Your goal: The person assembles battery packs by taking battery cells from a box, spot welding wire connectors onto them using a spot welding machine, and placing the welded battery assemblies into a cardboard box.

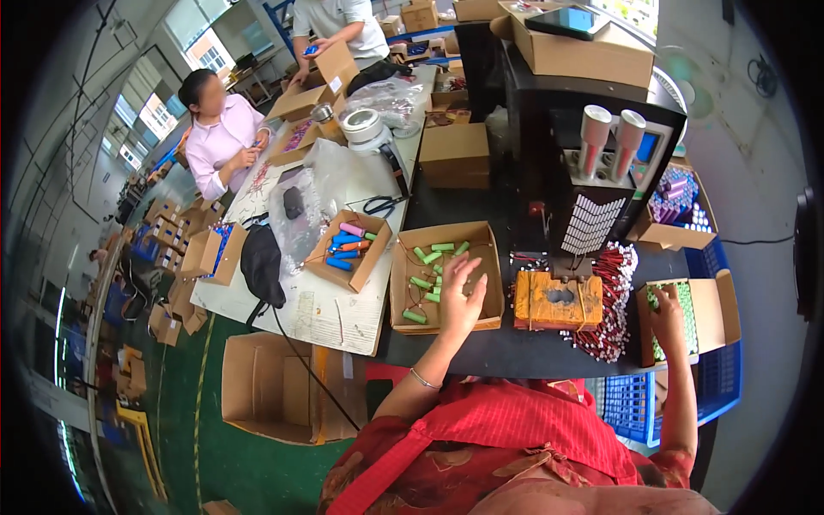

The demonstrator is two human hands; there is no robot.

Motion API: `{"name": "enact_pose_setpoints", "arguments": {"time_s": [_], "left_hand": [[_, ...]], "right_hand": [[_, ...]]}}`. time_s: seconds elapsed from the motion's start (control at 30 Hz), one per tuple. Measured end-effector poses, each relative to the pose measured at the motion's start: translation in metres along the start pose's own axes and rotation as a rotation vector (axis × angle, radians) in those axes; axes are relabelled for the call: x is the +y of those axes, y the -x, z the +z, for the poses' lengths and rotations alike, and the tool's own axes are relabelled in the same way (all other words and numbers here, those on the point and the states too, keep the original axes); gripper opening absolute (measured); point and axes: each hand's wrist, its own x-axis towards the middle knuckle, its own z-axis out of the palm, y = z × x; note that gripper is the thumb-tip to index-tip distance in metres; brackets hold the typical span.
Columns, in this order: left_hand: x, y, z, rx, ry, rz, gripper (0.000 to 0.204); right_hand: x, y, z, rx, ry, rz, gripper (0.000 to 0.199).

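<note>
My left hand [463, 298] is open, fingers spread, above a cardboard box [490, 319]. Several loose green battery cells [414, 317] with thin wires lie in that box. At the right, my right hand [669, 319] reaches down into another cardboard box [714, 313] packed with rows of green cells [689, 316]. Its fingers are bent together among the cells, and the fingertips are hidden. Between my hands sits a worn yellow-orange block fixture [536, 302] with a dark recess, below the head of a black machine [549, 184] with two light-coloured cylinders.
Red-and-white wire leads [614, 296] are heaped beside the fixture. A box of orange, blue and pink cells [371, 257] stands on the white table [322, 313]. Blue baskets [629, 403] sit low at the right, an empty carton [275, 390] lower left. Two people work across the table.
</note>
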Motion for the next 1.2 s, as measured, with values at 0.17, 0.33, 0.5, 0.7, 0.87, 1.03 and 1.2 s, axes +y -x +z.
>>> {"name": "enact_pose_setpoints", "arguments": {"time_s": [0.17, 0.33, 0.5, 0.7, 0.87, 1.03, 1.2], "left_hand": [[-0.001, 0.001, 0.0, 0.01, 0.011, 0.023, 0.023], [0.0, -0.001, -0.002, -0.02, 0.093, -0.012, 0.017], [0.001, 0.002, -0.003, -0.044, 0.132, -0.015, 0.014], [0.01, 0.001, 0.0, -0.079, 0.117, -0.077, 0.012], [0.008, 0.002, 0.001, -0.076, 0.104, -0.029, 0.013], [0.004, 0.003, -0.001, -0.076, 0.078, -0.024, 0.013], [0.003, 0.008, -0.002, -0.067, 0.087, -0.054, 0.013]], "right_hand": [[-0.014, -0.013, -0.006, -0.037, 0.044, -0.113, 0.03], [-0.017, -0.01, -0.007, -0.015, 0.01, -0.147, 0.028], [-0.016, -0.007, -0.007, -0.038, -0.007, -0.14, 0.032], [-0.001, -0.009, -0.003, -0.085, 0.015, -0.057, 0.039], [0.01, -0.007, 0.005, -0.041, 0.03, -0.061, 0.038], [0.009, -0.005, 0.005, -0.036, -0.004, -0.05, 0.036], [0.0, -0.003, -0.004, -0.071, -0.007, -0.033, 0.036]]}}
